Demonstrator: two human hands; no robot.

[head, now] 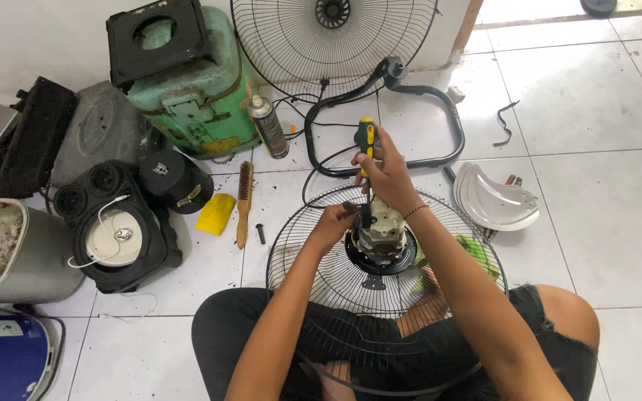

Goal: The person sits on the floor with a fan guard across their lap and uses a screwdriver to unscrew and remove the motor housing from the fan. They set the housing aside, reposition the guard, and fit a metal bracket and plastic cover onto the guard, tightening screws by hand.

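Observation:
A round black wire fan guard (299, 245) rests on my lap over the tiled floor, with the grey fan motor (382, 230) standing at its centre. My right hand (388, 174) grips a screwdriver with a yellow and black handle (365, 137), held upright with its tip down at the motor's top. My left hand (334, 223) pinches the motor's left side near the screwdriver tip; whether it holds a small part is too small to tell.
A second wire guard (332, 41) leans on the back wall above a black tubular fan stand (447, 126). A white fan blade (493, 199) lies right. Left are a spray can (269, 126), wire brush (244, 200), yellow sponge (215, 214), green casing (202, 89) and black appliance parts (117, 230).

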